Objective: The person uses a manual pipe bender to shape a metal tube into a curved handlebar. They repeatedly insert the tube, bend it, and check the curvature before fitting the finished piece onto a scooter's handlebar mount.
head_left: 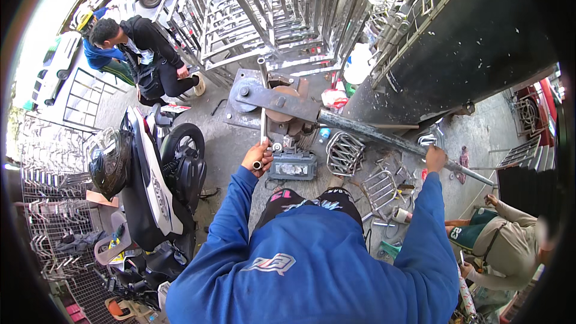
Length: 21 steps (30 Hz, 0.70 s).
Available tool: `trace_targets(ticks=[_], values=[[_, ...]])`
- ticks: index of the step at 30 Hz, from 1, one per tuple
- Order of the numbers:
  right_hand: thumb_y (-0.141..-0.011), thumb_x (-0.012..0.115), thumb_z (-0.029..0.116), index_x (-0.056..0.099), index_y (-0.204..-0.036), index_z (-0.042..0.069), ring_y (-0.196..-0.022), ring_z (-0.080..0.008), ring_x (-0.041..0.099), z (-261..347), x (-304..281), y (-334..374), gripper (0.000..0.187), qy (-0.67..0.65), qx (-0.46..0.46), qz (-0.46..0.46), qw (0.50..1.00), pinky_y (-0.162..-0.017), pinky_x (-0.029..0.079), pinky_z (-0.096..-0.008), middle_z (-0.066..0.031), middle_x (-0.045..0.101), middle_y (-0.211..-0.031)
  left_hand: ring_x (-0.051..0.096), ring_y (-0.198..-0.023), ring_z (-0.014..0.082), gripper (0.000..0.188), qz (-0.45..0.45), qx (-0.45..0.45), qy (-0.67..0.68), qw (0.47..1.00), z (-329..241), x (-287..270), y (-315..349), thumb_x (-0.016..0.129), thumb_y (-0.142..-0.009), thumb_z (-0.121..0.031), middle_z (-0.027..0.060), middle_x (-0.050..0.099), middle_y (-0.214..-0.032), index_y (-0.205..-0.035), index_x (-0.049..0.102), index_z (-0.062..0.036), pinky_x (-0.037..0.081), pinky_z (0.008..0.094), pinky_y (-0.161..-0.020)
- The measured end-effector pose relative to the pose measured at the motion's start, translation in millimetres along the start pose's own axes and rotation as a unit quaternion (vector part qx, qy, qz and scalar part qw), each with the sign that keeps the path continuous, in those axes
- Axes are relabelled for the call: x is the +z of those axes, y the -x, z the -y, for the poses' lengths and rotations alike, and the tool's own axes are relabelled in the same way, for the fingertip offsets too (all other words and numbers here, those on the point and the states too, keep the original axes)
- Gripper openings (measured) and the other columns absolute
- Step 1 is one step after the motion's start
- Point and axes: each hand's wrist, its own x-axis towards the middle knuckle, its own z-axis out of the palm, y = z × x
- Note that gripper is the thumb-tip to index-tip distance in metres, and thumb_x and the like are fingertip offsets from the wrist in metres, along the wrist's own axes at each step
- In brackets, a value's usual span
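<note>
In front of me stands a manual pipe bender [294,105], with round dies under a flat steel arm on a base plate. A straight metal tube [263,121] runs through it, pointing toward me. My left hand [257,157] is closed around the near part of this tube, where a round open end shows beside the fingers. From the flat arm a long grey lever pipe [375,133] slants out to the right. My right hand [435,158] is wrapped round that lever near its outer end. A grey box-shaped case [293,167] lies just below the bender.
Welded metal frames [264,30] stand beyond the bender. Bent-bar racks [345,153] and loose pieces lie at right. A motorcycle [157,174] is parked at left, near a person in black [153,54]. Another person [504,240] sits at lower right. A large dark post [444,48] rises at right.
</note>
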Motion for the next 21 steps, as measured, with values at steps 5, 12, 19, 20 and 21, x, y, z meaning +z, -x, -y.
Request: trace_targets(ticks=[5,12,19,20,21], values=[[-0.093,0.050,0.038,0.078,-0.091,0.005,-0.097,-0.0401,0.067,9.0,-4.4,-18.1,0.044,0.029,-0.067,-0.002,0.997,-0.101,0.041,-0.0516,-0.0205,0.074,-0.096,0.041,-0.047,0.0065,0.023,0.018,0.027,0.015,0.999,-9.2,11.4,-15.1,0.059,-0.104,-0.037,-0.0054,0.039,-0.064,-0.099,0.048,-0.0171,0.031,0.0258,-0.033],[-0.096,0.046,0.042,0.078,-0.090,0.006,-0.095,-0.0404,0.067,13.0,-11.6,-10.5,0.049,0.021,-0.060,-0.009,0.998,-0.101,0.041,-0.0524,-0.0205,0.074,-0.095,0.040,-0.048,0.0049,0.028,0.025,-0.029,-0.029,0.999,-34.8,2.1,-17.3,0.057,-0.104,-0.041,-0.0056,0.039,-0.065,-0.102,0.048,-0.0143,0.030,0.0233,-0.033],[-0.097,0.043,0.047,0.078,-0.094,0.006,-0.099,-0.0418,0.067,-1.6,-11.2,17.5,0.054,0.019,-0.038,0.005,0.999,-0.102,0.040,-0.0510,-0.0224,0.073,-0.096,0.041,-0.048,0.0057,0.029,0.029,-0.050,-0.026,0.998,-38.7,1.2,-18.7,0.059,-0.103,-0.042,-0.0055,0.040,-0.064,-0.101,0.047,-0.0158,0.030,0.0241,-0.033],[-0.098,0.043,0.049,0.078,-0.096,0.006,-0.099,-0.0425,0.067,-4.4,-12.7,26.2,0.055,0.021,-0.024,0.017,0.999,-0.101,0.040,-0.0508,-0.0231,0.073,-0.097,0.041,-0.047,0.0057,0.029,0.028,-0.052,-0.025,0.998,-39.0,1.0,-18.3,0.059,-0.103,-0.042,-0.0056,0.040,-0.064,-0.101,0.048,-0.0161,0.030,0.0241,-0.033],[-0.098,0.042,0.049,0.078,-0.096,0.007,-0.099,-0.0425,0.067,-6.8,-14.6,34.9,0.056,0.021,-0.026,0.012,0.999,-0.101,0.040,-0.0508,-0.0231,0.073,-0.097,0.041,-0.047,0.0056,0.028,0.027,-0.056,-0.025,0.998,-39.0,0.6,-17.5,0.059,-0.103,-0.042,-0.0056,0.040,-0.064,-0.101,0.048,-0.0164,0.030,0.0241,-0.033]])
